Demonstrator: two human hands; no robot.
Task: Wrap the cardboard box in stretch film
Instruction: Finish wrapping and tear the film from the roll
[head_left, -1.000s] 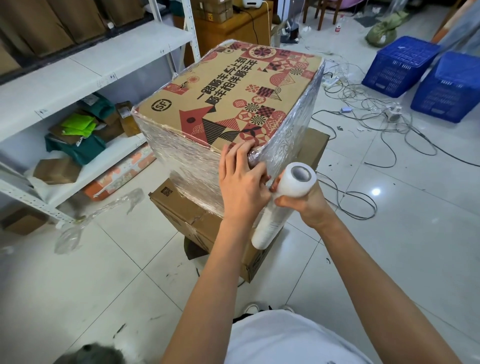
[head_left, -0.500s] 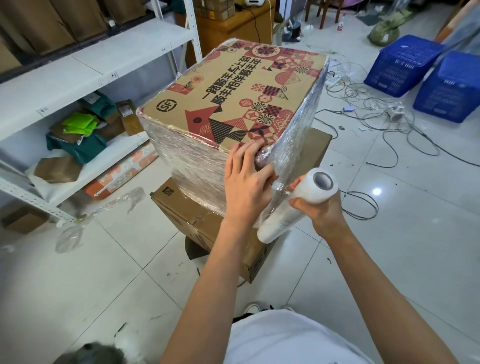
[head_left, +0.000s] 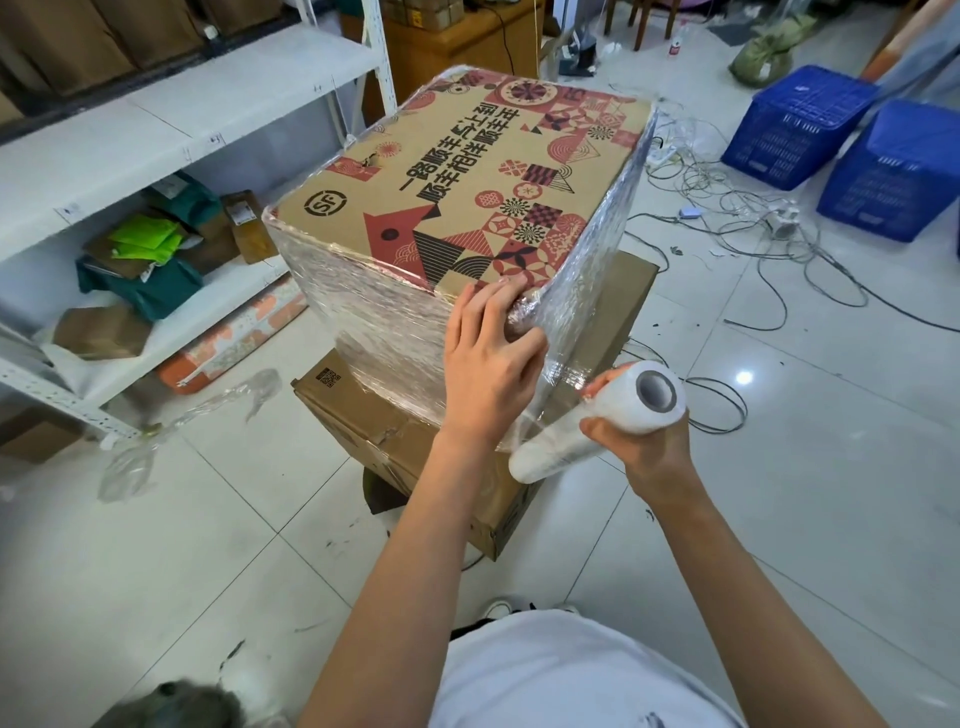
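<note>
We press our left hand (head_left: 488, 358) flat on the cardboard box's (head_left: 467, 176) near corner — our right hand (head_left: 641, 436) grips the stretch film roll (head_left: 597, 421), fingers curled around it.

Bright, even light — one glare spot on the floor tiles (head_left: 744, 377); sharp, wide-angle bending at edges

1. The lower box (head_left: 395, 441) is mostly hidden under the printed cardboard box (head_left: 467, 192) — only its near edge and far right corner show.
2. The left hand (head_left: 488, 358) covers the printed box's near corner.
3. The far-right blue crate (head_left: 893, 171) is cut off by the right edge.
4. A blurred grey shape (head_left: 171, 704) at the bottom edge — cannot tell what.
</note>
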